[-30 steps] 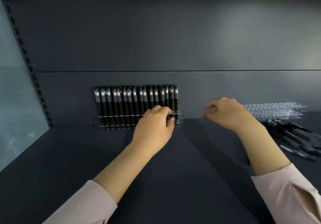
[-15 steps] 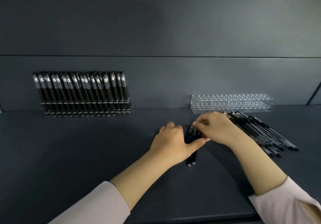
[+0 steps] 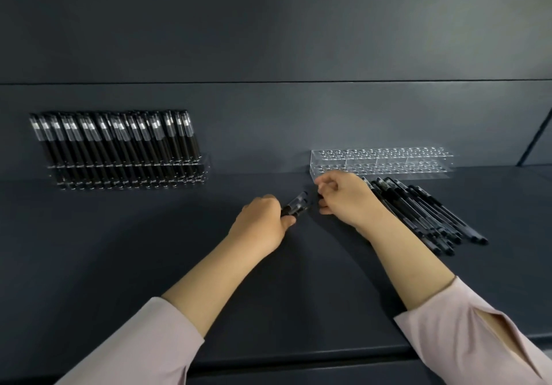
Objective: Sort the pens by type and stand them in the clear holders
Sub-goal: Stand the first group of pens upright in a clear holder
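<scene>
Now, held pens (image 3: pixel 295 205): a small bunch, black with clear caps, slanted just above the tabletop (image 3: pixel 149 259), between the two hands and in front of both holders.
Left hand (image 3: pixel 263 223): its fingers are wrapped around the lower part of the bunch, and the thumb presses from the side.
Right hand (image 3: pixel 343 199): just beside the bunch, at the top end of the pile. The fingers are curled, but I cannot tell if they pinch a pen.
Loose pens (image 3: pixel 424 214): a pile lying flat, fanned toward the right, close before the empty holder and not yet sorted.
Empty holder (image 3: pixel 382 160): clear, with many holes, and no pen stands in it.
Filled holder (image 3: pixel 197 175): well apart to the left. The standing pens (image 3: pixel 113 140) fill it in rows and lean back a little.
Progress: I judge that about half is done. One holder is full, the other has nothing.
Left to do: probably to stand the bunch in the empty holder, then the pile. I cannot tell the type of the bunch.
</scene>
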`<move>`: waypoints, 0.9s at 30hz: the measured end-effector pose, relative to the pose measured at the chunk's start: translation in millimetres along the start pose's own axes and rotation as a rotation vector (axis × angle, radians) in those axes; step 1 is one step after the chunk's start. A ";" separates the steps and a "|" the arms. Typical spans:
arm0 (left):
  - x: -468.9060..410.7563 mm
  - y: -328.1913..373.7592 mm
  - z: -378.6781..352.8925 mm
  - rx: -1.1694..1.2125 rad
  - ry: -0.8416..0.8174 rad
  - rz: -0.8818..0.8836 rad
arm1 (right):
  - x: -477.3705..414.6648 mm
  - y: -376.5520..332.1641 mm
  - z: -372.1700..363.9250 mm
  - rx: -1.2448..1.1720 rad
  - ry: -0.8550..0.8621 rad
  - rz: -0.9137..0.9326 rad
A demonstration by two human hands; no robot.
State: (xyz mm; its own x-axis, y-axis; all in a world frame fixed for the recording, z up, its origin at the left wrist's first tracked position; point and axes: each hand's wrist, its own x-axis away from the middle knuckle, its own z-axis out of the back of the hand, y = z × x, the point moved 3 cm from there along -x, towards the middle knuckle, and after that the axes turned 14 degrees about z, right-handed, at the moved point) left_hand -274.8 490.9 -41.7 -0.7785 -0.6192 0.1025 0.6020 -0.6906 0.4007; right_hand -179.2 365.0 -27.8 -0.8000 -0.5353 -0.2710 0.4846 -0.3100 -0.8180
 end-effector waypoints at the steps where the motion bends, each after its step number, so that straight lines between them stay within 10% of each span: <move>1: 0.1 -0.7 1.5 -0.006 0.018 0.001 | 0.2 0.4 0.3 0.008 -0.003 0.004; 12: -10.0 -57.2 41.4 0.363 -0.256 -0.067 | 11.6 -33.4 -31.8 -0.323 -0.073 0.122; 21: -32.1 -129.5 99.1 0.776 -0.148 -0.160 | -2.6 -96.3 -95.1 -0.822 0.319 0.067; 27: -59.3 -206.0 126.5 1.029 -0.063 -0.065 | -21.5 -140.9 -126.0 -0.579 0.648 0.194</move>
State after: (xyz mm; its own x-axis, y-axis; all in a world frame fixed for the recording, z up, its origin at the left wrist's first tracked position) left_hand -375.1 717.2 -15.2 -0.8301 -0.5506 0.0885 0.1386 -0.0501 0.9891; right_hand -274.9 519.3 29.3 -0.8505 0.0666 -0.5218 0.5179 0.2799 -0.8084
